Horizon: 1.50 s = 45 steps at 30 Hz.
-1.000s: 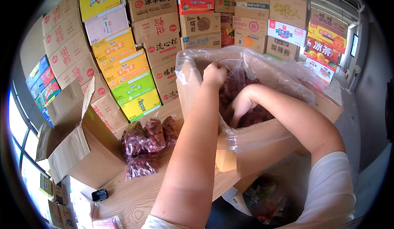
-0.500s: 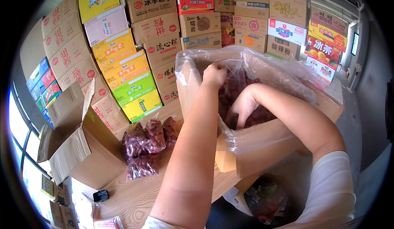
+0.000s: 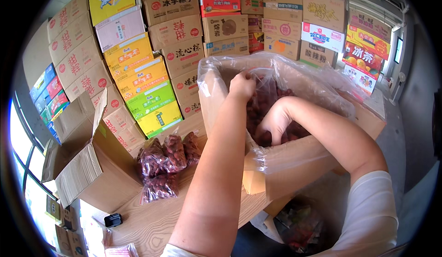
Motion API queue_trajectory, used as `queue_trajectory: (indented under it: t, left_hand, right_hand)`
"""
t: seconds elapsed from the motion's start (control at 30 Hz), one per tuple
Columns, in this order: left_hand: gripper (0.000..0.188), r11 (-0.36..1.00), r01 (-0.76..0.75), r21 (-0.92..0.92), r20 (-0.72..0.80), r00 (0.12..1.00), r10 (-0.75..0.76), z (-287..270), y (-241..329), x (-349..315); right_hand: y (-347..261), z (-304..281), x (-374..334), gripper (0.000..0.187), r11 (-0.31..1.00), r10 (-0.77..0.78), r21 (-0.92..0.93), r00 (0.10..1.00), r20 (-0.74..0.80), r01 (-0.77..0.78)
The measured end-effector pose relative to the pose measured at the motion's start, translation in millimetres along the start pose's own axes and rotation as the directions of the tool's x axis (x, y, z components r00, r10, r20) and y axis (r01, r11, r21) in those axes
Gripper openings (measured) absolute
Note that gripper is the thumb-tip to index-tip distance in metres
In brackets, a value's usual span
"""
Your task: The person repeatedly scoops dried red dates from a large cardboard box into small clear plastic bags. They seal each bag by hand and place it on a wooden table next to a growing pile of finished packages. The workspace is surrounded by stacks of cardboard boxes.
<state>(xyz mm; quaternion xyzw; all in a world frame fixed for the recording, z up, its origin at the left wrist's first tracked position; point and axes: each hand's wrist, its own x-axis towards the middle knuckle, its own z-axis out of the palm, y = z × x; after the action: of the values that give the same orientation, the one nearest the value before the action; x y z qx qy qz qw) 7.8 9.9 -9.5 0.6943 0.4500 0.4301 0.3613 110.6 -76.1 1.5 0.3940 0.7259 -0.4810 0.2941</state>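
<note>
A large cardboard box (image 3: 294, 165) lined with clear plastic film (image 3: 215, 70) stands in front of me, holding dark red dates (image 3: 294, 130). Over its far left part, my left hand (image 3: 242, 86) is closed on the top edge of a clear plastic bag (image 3: 264, 80), with dates behind and below it. My right hand (image 3: 276, 119) reaches down inside the box, thumb and fingers curled among the dates; the fingertips are partly hidden by them. Left of my left forearm, several filled bags of dates (image 3: 161, 158) lie on the wooden table (image 3: 147, 225).
An open carton (image 3: 101, 169) with raised flaps stands at the left. Near it are a small black holder (image 3: 113, 219) and a pink-and-clear plastic packet (image 3: 122, 251). Stacked cartons (image 3: 175, 54) form a wall behind. Below the box is a container with plastic waste (image 3: 301, 225).
My right hand has turned slightly among the dates, its thumb now pointing more straight down. My left hand keeps its hold on the bag's edge, almost unmoved.
</note>
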Motion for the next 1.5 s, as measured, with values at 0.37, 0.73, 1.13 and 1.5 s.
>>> queue_trajectory:
  t: [0.37,0.73,1.13,1.5]
  left_hand:
    - [0.031,0.999,-0.045,-0.014,-0.045,0.998,0.045,-5,4,-5]
    - [0.046,0.997,-0.064,0.042,-0.048,0.997,0.066,-2,-14,19]
    - [0.064,0.955,-0.137,-0.263,0.163,0.969,0.184,-3,6,-2]
    - [0.065,0.972,-0.079,-0.221,0.179,0.977,0.120,-3,6,-4]
  right_hand:
    - [-9,-5,-14,0.036,0.996,-0.072,0.058,0.997,-0.036,0.074]
    - [19,-26,-68,0.024,0.798,-0.222,0.246,0.647,-0.730,0.551]
    - [20,-59,-40,0.008,0.544,0.182,-0.091,-0.223,-0.958,0.834]
    - [30,-64,-26,0.032,0.692,0.090,-0.160,-0.304,-0.948,0.704]
